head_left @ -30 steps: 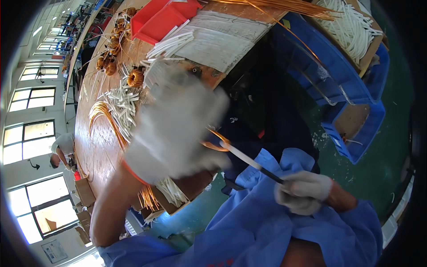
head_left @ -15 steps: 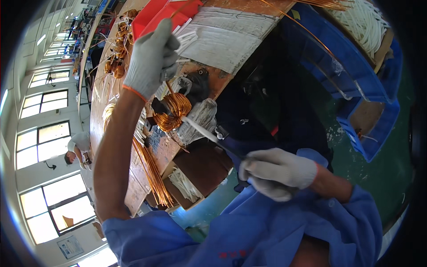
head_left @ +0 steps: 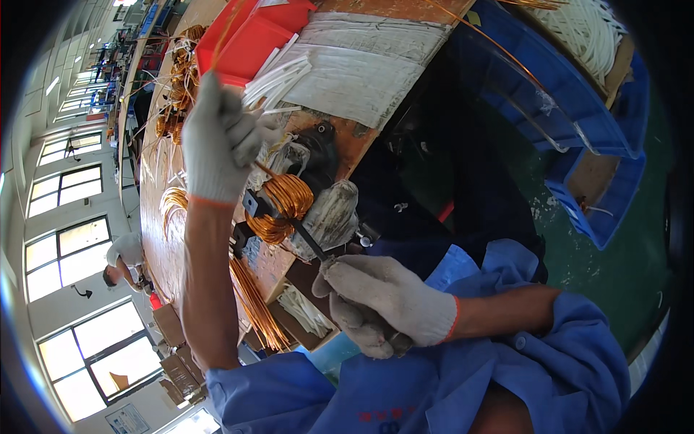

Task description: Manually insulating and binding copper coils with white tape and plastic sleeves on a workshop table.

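A coil of thick copper wire [head_left: 290,195], wound on a dark core, sits at the bench edge. My left hand [head_left: 220,145], in a white knit glove, is closed around the coil's loose copper wire [head_left: 227,35], which sticks up blurred above the fist. Below and right of the coil, my gloved right hand [head_left: 387,298] grips a dark rod-shaped tool [head_left: 309,240]. The rod's far end meets the windings; whether it passes between them I cannot tell. Beside the coil lies a crumpled, grey-white wrapped bundle [head_left: 330,210], with a dark fixture [head_left: 323,148] behind it.
Red bins [head_left: 249,47] and white sleeves [head_left: 278,79] lie farther up the wooden bench. More copper coils [head_left: 173,94] stand at the left, straight copper rods [head_left: 256,307] nearer me. Blue crates [head_left: 535,94] are at the right. A person [head_left: 124,259] works in the far left background.
My right hand has moved left, closer to the coil, and the dark rod now reaches the windings where a pale length showed before. My left hand has shifted down and left, still holding the wire.
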### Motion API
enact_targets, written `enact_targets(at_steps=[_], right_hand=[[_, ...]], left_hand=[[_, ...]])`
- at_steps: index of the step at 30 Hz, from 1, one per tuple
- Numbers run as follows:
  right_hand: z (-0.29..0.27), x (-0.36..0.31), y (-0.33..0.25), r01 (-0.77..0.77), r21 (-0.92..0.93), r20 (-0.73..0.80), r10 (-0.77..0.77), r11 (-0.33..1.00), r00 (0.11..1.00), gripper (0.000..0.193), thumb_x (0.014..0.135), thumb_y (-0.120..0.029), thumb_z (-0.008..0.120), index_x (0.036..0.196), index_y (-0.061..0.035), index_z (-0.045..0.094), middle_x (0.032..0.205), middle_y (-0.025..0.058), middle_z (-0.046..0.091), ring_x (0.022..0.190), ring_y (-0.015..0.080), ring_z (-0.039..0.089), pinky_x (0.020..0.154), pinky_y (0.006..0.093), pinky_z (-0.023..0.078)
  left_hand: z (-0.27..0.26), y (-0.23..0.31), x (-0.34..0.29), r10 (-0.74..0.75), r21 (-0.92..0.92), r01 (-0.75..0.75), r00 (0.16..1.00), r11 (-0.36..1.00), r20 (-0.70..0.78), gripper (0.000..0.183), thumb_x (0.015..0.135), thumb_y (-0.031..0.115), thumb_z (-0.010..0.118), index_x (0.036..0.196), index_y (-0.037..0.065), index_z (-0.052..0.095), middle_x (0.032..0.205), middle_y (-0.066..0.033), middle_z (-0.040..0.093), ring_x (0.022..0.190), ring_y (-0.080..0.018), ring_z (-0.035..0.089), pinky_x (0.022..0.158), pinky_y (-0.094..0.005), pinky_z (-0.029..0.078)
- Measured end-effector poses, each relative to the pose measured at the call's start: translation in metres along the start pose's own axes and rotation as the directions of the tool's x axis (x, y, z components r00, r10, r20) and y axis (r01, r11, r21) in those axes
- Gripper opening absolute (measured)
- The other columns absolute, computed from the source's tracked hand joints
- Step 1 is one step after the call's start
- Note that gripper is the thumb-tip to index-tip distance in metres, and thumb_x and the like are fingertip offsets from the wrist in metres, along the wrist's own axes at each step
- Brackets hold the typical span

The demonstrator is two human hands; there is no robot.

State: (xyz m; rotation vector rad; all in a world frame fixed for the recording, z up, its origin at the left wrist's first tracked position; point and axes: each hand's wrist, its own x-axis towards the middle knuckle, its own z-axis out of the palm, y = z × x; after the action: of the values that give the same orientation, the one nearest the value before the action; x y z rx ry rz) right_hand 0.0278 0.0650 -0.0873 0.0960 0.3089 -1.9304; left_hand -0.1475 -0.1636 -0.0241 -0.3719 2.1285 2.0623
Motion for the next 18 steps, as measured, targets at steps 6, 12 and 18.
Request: enact_targets(at_steps=[6, 12, 18], right_hand=[[0.000, 0.023, 0.008, 0.053, 0.143, 0.004, -0.054, 0.988, 0.999, 0.035, 0.118, -0.041, 0.055, 0.119, -0.0060, 0.059, 0.074, -0.0002, 0.054, 0.047, 0.0096, 0.050, 0.038, 0.0285, 0.040], [-0.035, -0.025, -0.002, -0.027, -0.234, 0.022, 0.033, 0.972, 0.999, 0.031, 0.119, -0.037, 0.049, 0.114, -0.0073, 0.057, 0.071, -0.0004, 0.049, 0.045, 0.0089, 0.045, 0.039, 0.0279, 0.037], [-0.052, -0.046, -0.007, -0.135, -0.135, 0.084, 0.147, 0.982, 0.986, 0.037, 0.120, -0.043, 0.048, 0.115, -0.0068, 0.057, 0.073, -0.0018, 0.052, 0.048, 0.0072, 0.046, 0.041, 0.0265, 0.037]], left_hand=[[-0.023, -0.037, -0.014, 0.077, 0.091, -0.043, 0.908, 0.995, -0.413, 0.054, 0.115, 0.056, 0.058, 0.080, 0.015, 0.051, 0.062, 0.0052, 0.036, 0.048, -0.0086, 0.034, 0.043, -0.0268, 0.033], [-0.022, -0.022, -0.037, 0.103, 0.218, -0.121, 0.990, 0.968, 0.095, 0.071, 0.114, 0.062, 0.053, 0.123, -0.007, 0.069, 0.079, -0.0007, 0.055, 0.065, -0.0115, 0.054, 0.061, -0.0286, 0.049], [0.030, -0.013, -0.091, 0.365, 0.846, -0.454, 0.865, 0.280, 0.344, 0.087, 0.084, 0.034, 0.096, 0.152, -0.004, 0.058, 0.111, -0.0109, 0.072, 0.095, -0.0217, 0.074, 0.092, -0.0361, 0.060]])
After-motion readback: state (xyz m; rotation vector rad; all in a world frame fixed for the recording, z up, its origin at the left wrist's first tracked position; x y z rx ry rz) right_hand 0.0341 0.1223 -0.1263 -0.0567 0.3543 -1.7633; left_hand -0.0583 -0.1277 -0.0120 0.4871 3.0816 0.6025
